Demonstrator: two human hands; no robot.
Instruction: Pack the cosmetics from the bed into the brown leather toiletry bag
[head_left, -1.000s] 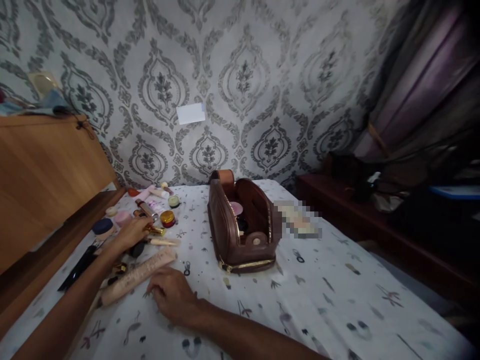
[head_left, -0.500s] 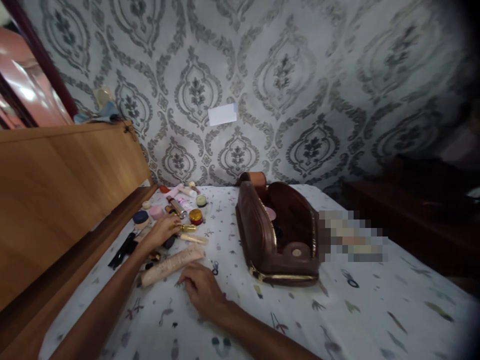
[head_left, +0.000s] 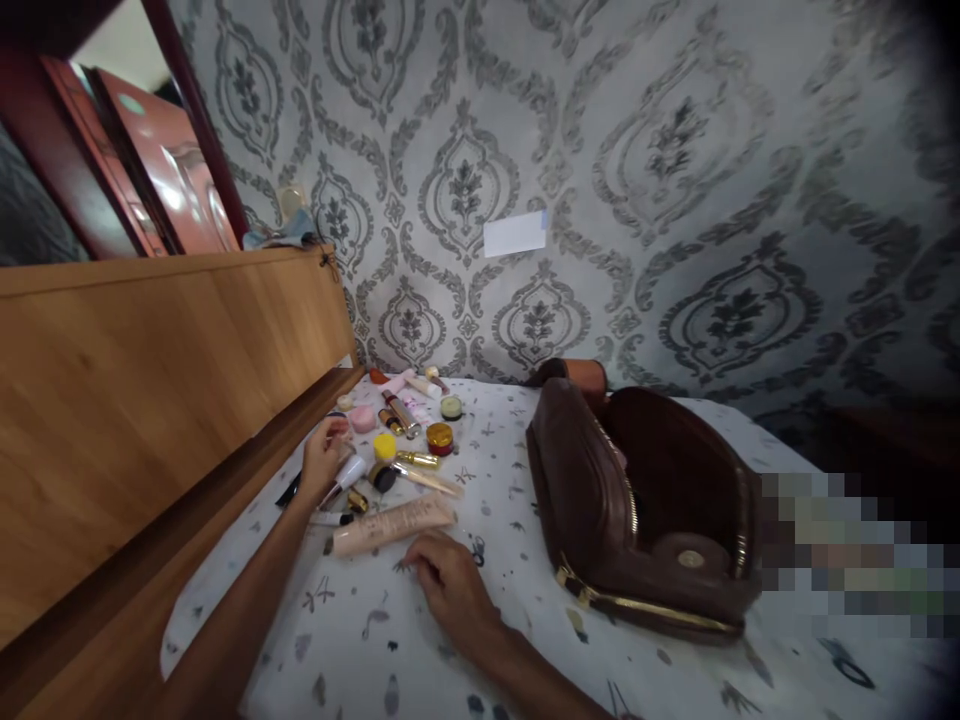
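Note:
My left hand [head_left: 328, 452] is at the left of a spread of cosmetics, its fingers bent around a dark blue-lidded jar [head_left: 335, 415], which they mostly hide. Just right of it lie a yellow round lid [head_left: 385, 446], a gold lipstick tube [head_left: 418, 459], a brush with a pale handle [head_left: 427, 480] and a white-handled brush [head_left: 351, 470]. My right hand [head_left: 454, 590] rests loosely curled on the sheet with nothing visible in it. Just beyond its knuckles is a beige squeeze tube [head_left: 394, 525]. To the right, a brown cosmetic bag [head_left: 585, 480] stands with its zip open.
A pink jar [head_left: 363, 418], a red-and-gold jar [head_left: 440, 438] and a pale green jar [head_left: 451, 407] sit farther back. On the left, a wooden board [head_left: 172, 370] borders the patterned sheet [head_left: 360, 650]. An orange-brown cylinder [head_left: 585, 376] lies behind the bag, against the papered wall.
My left hand has moved from the gold lipstick tube to the dark blue-lidded jar at the left. The view has turned left; my right hand stays beside the beige tube.

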